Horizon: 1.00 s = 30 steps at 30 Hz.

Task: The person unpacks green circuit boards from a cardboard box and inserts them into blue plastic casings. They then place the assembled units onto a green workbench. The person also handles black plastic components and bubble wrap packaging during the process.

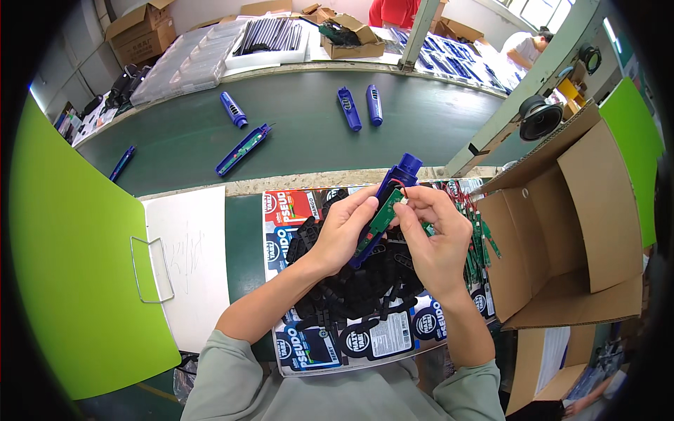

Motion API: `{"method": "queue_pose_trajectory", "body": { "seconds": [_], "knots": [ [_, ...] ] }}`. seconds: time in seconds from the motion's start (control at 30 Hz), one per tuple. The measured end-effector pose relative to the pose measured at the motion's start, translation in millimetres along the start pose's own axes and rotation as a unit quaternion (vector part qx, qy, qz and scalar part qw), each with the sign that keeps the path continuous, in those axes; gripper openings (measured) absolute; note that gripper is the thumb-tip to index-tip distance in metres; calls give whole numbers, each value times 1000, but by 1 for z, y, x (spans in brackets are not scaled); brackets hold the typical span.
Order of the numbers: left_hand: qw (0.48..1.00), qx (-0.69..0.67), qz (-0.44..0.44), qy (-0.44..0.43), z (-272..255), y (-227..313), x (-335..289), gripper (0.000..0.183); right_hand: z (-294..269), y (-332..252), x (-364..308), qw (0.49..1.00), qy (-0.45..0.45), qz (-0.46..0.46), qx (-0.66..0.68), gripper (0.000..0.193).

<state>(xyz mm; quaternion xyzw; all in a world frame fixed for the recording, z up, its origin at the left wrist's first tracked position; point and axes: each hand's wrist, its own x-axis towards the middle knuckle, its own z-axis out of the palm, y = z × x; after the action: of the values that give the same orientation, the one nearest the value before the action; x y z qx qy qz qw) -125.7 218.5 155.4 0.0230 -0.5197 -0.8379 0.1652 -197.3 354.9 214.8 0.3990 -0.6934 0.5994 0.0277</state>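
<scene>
The printed sheet (305,359) spread beneath the work carries large, bold white lettering on red and blue blocks, round black-and-white emblems and, near its lower edge, a pale panel (390,338) of print too fine to make out. Thin, loose handwritten strokes mark the white board (200,210) on the left, beside a bright green panel (84,259) and a wire handle (168,274). A closed carton (144,42) at the upper left bears dark printing on its side.

The left hand (346,230) curls around a blue casing (408,167), its thumb lying along the near side. The casing is held tilted above the sheet, its round end up and away from the person, with a green circuit board (382,216) along its open side. The right hand (437,235) has thumb and index finger brought together at the board's upper end, pinching near a small white connector and red wire; whether they grip the connector or the wire cannot be told.

Below the hands lies a heap of black parts (351,298). More wired boards (483,242) lie at the right, near an open cardboard box (516,228). Beyond, several blue casings (348,109) rest well apart on the green table (295,147).
</scene>
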Motion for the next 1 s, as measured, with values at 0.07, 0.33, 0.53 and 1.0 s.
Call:
{"method": "queue_pose_trajectory", "body": {
  "seconds": [0.07,0.33,0.53,1.0],
  "knots": [
    [1000,0,-4,-1,-1,0,0,39,-1,-1,0,1000,-5,-12,-7,17],
    [1000,-3,-1,-6,-2,-3,-2,41,-7,1,8,997,-34,-23,-61,20],
    [1000,3,-3,-14,-1,-2,-5,42,-3,0,7,973,17,-107,-204,27],
    [995,88,45,6,-2,-6,-5,40,19,24,10,996,62,64,7,51]
  ]
}}
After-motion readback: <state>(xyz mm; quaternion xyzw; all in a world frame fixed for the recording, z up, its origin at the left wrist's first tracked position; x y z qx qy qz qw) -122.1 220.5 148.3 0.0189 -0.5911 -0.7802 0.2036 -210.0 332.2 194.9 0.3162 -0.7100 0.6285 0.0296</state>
